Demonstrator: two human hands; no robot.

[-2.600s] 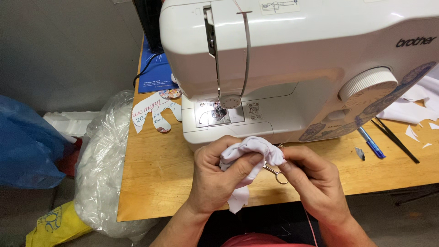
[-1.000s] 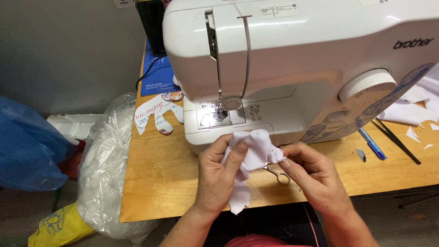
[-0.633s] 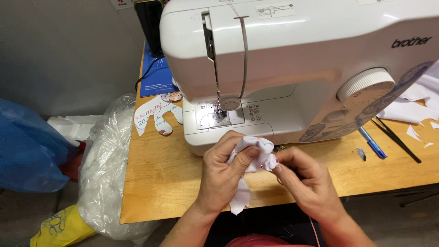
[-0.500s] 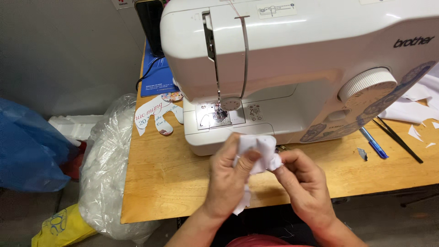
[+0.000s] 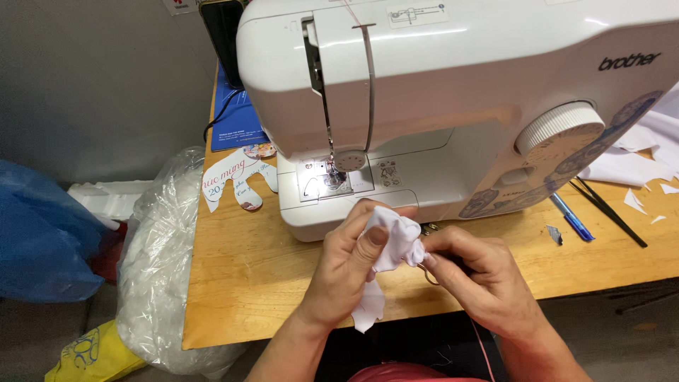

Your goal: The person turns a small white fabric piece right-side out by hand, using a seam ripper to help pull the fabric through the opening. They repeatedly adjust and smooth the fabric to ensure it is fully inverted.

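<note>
Head view, looking down at two bare hands over a wooden table [image 5: 240,283]. Left hand [image 5: 346,272] curled tight around a small white cloth [image 5: 392,244], thumb pressed on top, a loose tail of cloth hanging down toward 6 o'clock. Right hand [image 5: 481,279] touching the cloth from 3 o'clock, fingertips pinched narrow at its edge, maybe on a little pair of snips [image 5: 426,272], too hidden to be sure. Cloth right in front of the big white sewing machine [image 5: 453,106], just below its flat bed, with the needle plate [image 5: 329,180] up at 11 o'clock from the hands. Blue pen [image 5: 571,219] and black sticks [image 5: 608,212] lying on the table at 2 o'clock, white paper scraps near them. Paper cutout [image 5: 237,180] at 10 o'clock beside the machine. Clear plastic bag [image 5: 163,262] of white stuffing off the table edge at 9 o'clock, blue bag [image 5: 42,240] farther left.
</note>
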